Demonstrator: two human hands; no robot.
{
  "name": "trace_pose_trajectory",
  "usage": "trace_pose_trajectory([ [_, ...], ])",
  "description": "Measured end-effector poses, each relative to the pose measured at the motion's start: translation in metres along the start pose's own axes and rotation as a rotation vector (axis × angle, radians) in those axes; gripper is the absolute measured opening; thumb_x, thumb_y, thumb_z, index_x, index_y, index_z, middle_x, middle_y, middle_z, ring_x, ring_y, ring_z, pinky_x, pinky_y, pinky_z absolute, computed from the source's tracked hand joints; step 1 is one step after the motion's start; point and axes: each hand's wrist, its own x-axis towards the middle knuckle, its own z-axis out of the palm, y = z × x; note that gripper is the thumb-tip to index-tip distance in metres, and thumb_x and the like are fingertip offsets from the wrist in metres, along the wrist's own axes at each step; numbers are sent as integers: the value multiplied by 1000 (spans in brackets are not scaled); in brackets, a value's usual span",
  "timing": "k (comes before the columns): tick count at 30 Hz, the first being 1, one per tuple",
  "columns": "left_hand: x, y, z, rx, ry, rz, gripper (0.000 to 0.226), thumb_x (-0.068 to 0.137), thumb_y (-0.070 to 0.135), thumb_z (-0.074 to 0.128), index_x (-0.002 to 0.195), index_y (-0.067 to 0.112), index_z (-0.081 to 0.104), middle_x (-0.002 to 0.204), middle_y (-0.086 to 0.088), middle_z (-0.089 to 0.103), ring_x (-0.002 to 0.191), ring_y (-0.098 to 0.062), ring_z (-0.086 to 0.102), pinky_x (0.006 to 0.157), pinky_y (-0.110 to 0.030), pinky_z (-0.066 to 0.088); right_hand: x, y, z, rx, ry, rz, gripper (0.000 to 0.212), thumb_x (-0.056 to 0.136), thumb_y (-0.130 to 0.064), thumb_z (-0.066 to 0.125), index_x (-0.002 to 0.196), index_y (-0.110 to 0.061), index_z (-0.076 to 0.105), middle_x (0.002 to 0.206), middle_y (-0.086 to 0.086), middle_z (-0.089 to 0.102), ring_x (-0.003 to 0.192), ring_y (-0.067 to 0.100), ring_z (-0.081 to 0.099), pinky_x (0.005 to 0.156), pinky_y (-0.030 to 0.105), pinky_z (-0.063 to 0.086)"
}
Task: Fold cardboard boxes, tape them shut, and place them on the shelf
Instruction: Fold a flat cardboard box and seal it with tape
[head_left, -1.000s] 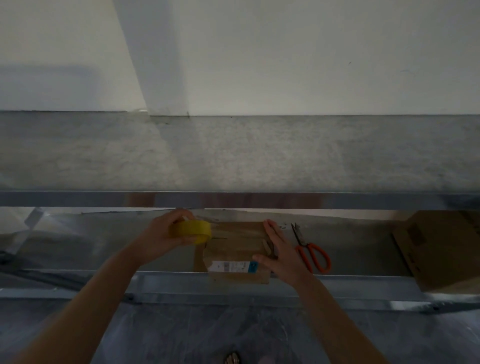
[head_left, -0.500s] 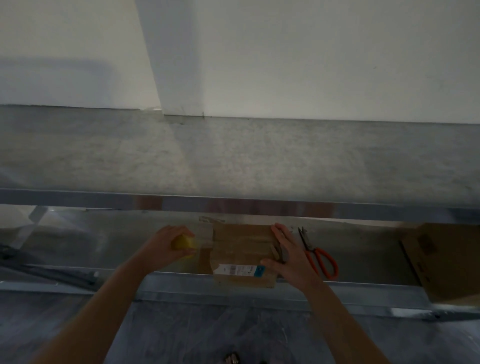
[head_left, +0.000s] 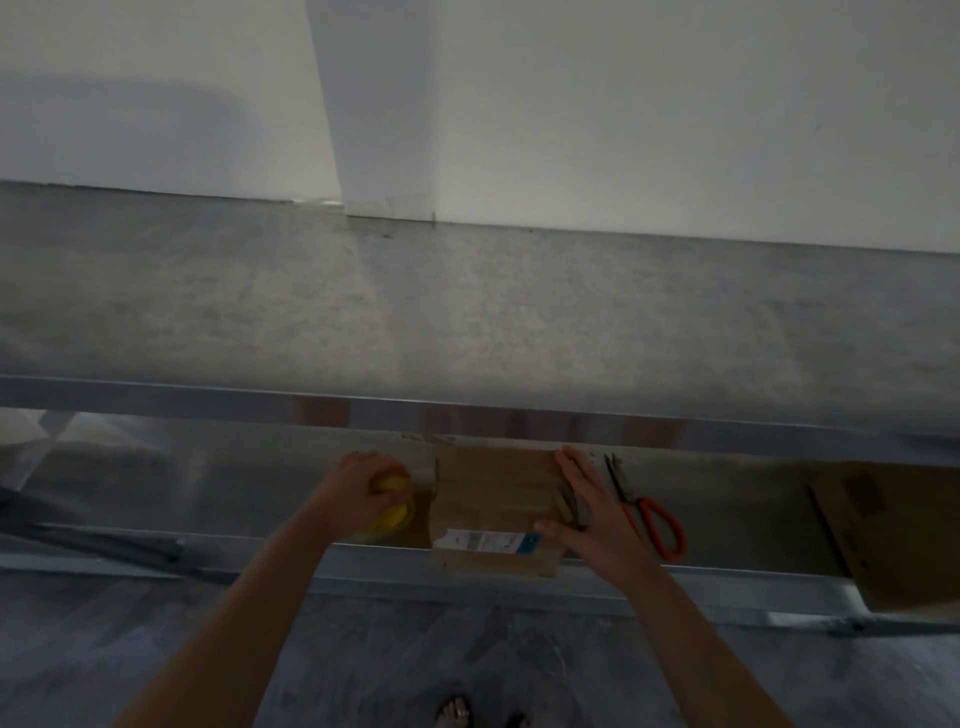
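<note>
Metal shelf (head_left: 208, 483), box (head_left: 493, 493) beside tape (head_left: 393, 515) in left hand (head_left: 353, 488)

- We count two cardboard boxes on the lower shelf (head_left: 234, 483): a small box (head_left: 493, 493) at the front edge near the middle, and a large box (head_left: 893, 535) at the right end.
- We count one roll of yellow tape (head_left: 392, 512), just left of the small box.
- We count one pair of scissors (head_left: 649, 514) with orange handles, just right of the small box.
- We count one white-and-blue label (head_left: 485, 540), on the small box by the shelf's front edge.
- We count two shelf levels: the upper shelf (head_left: 467, 322) and the lower shelf.
- We count two hands: the left hand (head_left: 358, 493) and the right hand (head_left: 587, 514).
</note>
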Motion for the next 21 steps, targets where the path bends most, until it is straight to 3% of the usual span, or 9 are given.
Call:
trace_pose_trajectory([
  [3,7,9,-2,147,-66,-4,43,88,45,61,126,26,59,120,1,57,119,-22,43,94,-32,36,-1,-3,0,-1,-12,5,108,64,-77,67,153,-39,19,159,-27,5,146,-1,11,110,15,33],
  [5,7,14,1,206,-92,17,53,82,50,51,129,27,56,124,1,58,117,-23,47,95,-32,39,-2,-5,1,-9,-21,12,100,75,-54,73,155,-35,16,160,-25,3,146,-1,10,100,1,30],
  [7,1,13,1,84,-92,29,50,78,46,58,124,27,58,118,2,59,109,-19,52,88,-28,42,-2,-5,2,-40,-20,17,95,83,-38,74,156,-32,13,160,-23,0,145,-1,8,94,-7,25],
  [9,-8,6,-4,-161,-72,-4,38,78,34,74,112,32,58,112,4,60,96,-13,57,76,-20,46,-3,-5,1,-68,-26,17,96,85,-37,73,156,-34,9,159,-25,-2,144,-2,8,94,-8,22],
  [12,-20,-5,-13,-364,-52,-64,35,72,23,83,100,28,61,101,2,64,88,-14,63,66,-18,51,-6,-12,-1,-51,-41,24,98,85,-37,73,155,-40,4,157,-25,2,141,-2,14,100,1,27],
  [16,-21,1,-11,-261,-30,-80,36,72,30,83,101,33,63,100,10,63,88,-10,61,68,-17,48,-11,-18,-3,-80,-16,-10,98,81,-46,75,154,-42,10,160,-13,15,143,8,25,116,35,34],
  [19,-19,5,-7,-200,-38,-63,37,73,33,82,103,39,60,102,12,61,90,-10,61,73,-21,50,-14,-19,-6,-254,4,-45,101,79,-54,73,155,-38,7,163,-13,8,146,9,17,119,36,26],
  [21,-19,7,-4,-192,-30,-65,37,75,32,81,104,38,60,101,11,62,89,-9,61,74,-23,51,-18,-17,-9,-201,-8,-36,107,77,-54,75,156,-36,5,163,-14,4,146,8,11,118,34,24],
])
